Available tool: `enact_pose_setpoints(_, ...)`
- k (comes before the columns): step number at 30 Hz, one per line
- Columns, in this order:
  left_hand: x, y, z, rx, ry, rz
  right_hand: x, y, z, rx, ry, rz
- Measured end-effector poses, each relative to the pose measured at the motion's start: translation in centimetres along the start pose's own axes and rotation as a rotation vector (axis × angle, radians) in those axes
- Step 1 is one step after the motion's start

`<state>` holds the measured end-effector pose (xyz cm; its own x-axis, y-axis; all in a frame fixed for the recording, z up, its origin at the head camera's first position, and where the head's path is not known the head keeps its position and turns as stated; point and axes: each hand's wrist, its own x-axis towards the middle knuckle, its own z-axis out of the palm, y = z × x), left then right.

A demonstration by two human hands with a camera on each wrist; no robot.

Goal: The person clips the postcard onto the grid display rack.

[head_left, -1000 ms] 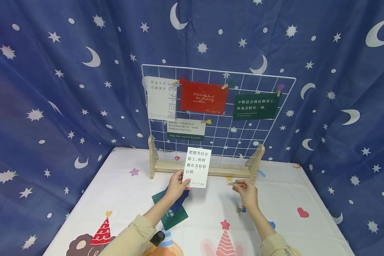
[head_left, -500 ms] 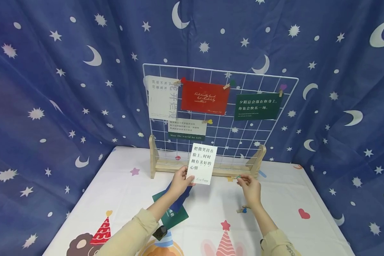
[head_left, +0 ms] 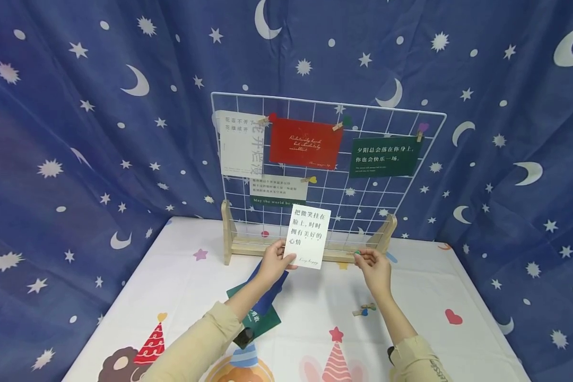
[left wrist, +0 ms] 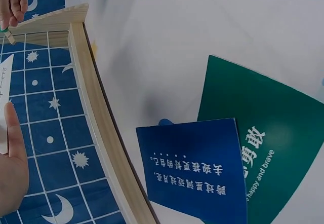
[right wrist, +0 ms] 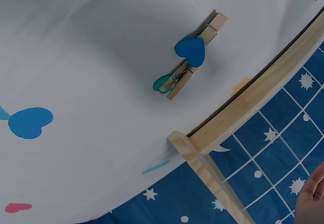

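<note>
My left hand (head_left: 273,265) grips the lower left edge of a white card (head_left: 307,236) printed with dark Chinese text, thumb on its front. The card stands upright in front of the lower part of a white wire grid (head_left: 212,94) and overlaps a white-and-green card (head_left: 278,191) clipped there. Right of it, my right hand (head_left: 377,273) pinches a small wooden clothespin (left wrist: 10,36) with a green heart, apart from the card. Only part of each hand shows in its own wrist view.
A red card (head_left: 305,144), a dark green card (head_left: 387,158) and a white card (head_left: 239,143) hang on the grid. Its wooden base (right wrist: 258,97) stands on the table. Below lie a blue card (left wrist: 192,168), a green card (left wrist: 273,112) and heart clothespins (right wrist: 190,51).
My left hand has carried the white card up and to the right, toward the grid. The right hand has risen slightly with its clothespin, and the clothespins on the table show more fully.
</note>
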<state>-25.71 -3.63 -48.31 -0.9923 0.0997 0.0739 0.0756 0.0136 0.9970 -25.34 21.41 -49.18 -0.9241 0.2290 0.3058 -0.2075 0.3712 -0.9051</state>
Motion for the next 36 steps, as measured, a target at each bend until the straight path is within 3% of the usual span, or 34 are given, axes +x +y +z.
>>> enact_pose_setpoints(10, 0.9, 0.8, 0.9, -0.008, -0.013, -0.047, -0.6, -2.5, -0.4, 0.047, -0.011, -0.005)
enact_pose_setpoints(17, 1.5, 1.4, 1.7, 0.012, -0.019, -0.048, 0.1, -1.0, 0.0, 0.035, 0.037, -0.019)
enact_pose_setpoints(21, 2.0, 1.6, 1.9, 0.014, -0.009, -0.039, 0.5, -1.5, -0.2, 0.071, 0.061, -0.010)
enact_pose_setpoints(25, 2.4, 2.0, 1.9, 0.021, 0.009, -0.027, 1.0, -3.3, -0.8, 0.093, 0.049, -0.034)
enact_pose_setpoints(31, 3.2, 2.2, 2.3, 0.027, -0.005, -0.009, 1.8, -7.4, -2.0, 0.034, 0.036, -0.084)
enact_pose_setpoints(36, 3.8, 2.2, 2.9, 0.000, 0.038, -0.006, 3.1, -9.3, -2.4, 0.013, 0.019, -0.137)
